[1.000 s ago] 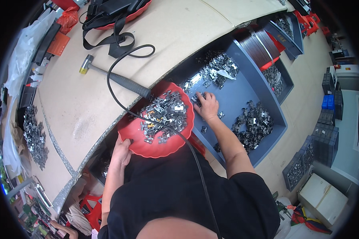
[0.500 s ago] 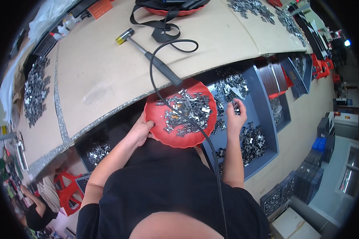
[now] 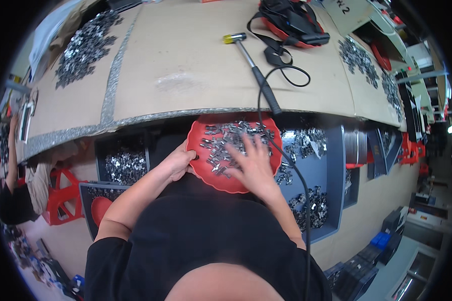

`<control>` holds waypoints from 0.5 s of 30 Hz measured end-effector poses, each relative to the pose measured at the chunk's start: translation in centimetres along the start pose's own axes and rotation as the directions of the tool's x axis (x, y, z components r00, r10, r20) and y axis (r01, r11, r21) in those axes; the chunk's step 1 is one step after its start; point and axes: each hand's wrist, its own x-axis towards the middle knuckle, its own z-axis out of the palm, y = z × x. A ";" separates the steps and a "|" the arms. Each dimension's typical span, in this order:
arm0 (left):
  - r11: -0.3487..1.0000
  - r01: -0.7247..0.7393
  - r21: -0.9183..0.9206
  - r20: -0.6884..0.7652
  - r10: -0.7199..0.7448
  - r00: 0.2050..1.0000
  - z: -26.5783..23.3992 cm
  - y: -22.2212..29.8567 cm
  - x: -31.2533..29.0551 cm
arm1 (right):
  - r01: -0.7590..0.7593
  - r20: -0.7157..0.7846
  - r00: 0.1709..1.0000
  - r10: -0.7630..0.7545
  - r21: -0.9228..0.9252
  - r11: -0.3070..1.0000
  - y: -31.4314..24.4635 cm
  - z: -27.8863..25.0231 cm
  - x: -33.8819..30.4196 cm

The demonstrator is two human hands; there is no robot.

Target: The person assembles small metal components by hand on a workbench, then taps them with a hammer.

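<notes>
A scalloped red plastic bowl (image 3: 213, 181) rests in front of my body, below the table edge. My left hand (image 3: 178, 161) is closed on its left rim, thumb on top. Inside lie many small metal clip-like parts (image 3: 217, 148), silver and dark. Over these, my right hand (image 3: 256, 168) is spread with its fingers apart, its fingertips at the parts. It partly hides the pile, and no part shows gripped in it. A black cable (image 3: 299, 173) runs down across the bowl's right side.
Right of the bowl stands a grey bin (image 3: 335, 175) with more metal parts. A rubber-and-yellow-headed hammer (image 3: 260, 80) lies on the table (image 3: 186, 55), near a black strap (image 3: 278, 52). Heaps of parts (image 3: 88, 47) spread at the far left. A red stool (image 3: 65, 195) stands left, near another person.
My right hand has moved left from the grey bin to over the bowl, its fingers opening out. The view has turned left. My left hand keeps its hold on the rim.
</notes>
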 end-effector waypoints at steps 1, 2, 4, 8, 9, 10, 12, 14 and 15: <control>1.000 0.003 -0.028 -0.027 -0.004 1.000 -0.2 -0.1 -0.5 | 0.112 0.055 0.992 -0.115 0.050 0.992 -0.7 0.4 0.2; 0.999 0.010 -0.054 -0.050 -0.012 0.999 -0.5 -0.2 -0.9 | 0.153 0.085 0.982 -0.169 0.168 0.974 -1.4 0.2 0.5; 0.991 -0.070 -0.113 -0.108 0.058 0.992 -2.0 -1.4 -1.4 | 0.245 -0.092 0.967 -0.236 0.097 0.965 -2.4 -0.3 1.2; 0.958 -0.232 -0.167 -0.300 0.175 0.938 -4.7 -3.1 -2.2 | 0.201 -0.619 0.783 0.067 0.354 0.914 1.3 0.8 0.5; 0.954 -0.235 -0.186 -0.308 0.170 0.936 -5.3 -3.3 -2.6 | 0.073 -0.607 0.768 0.206 0.403 0.912 2.9 0.6 -0.1; 0.950 -0.237 -0.204 -0.311 0.167 0.936 -5.8 -3.4 -3.0 | -0.077 -0.609 0.740 0.286 0.345 0.935 6.1 1.9 -1.0; 0.956 -0.212 -0.201 -0.317 0.142 0.938 -6.7 -3.6 -3.5 | -0.410 -0.604 0.638 0.478 0.258 0.875 13.0 5.5 -3.8; 0.955 -0.200 -0.221 -0.327 0.121 0.937 -6.8 -3.4 -3.8 | -0.648 -0.545 0.531 0.649 0.232 0.726 17.1 9.9 -7.3; 0.962 -0.173 -0.213 -0.296 0.106 0.949 -6.9 -3.3 -4.1 | -0.731 -0.475 0.494 0.728 0.225 0.644 18.2 11.7 -8.8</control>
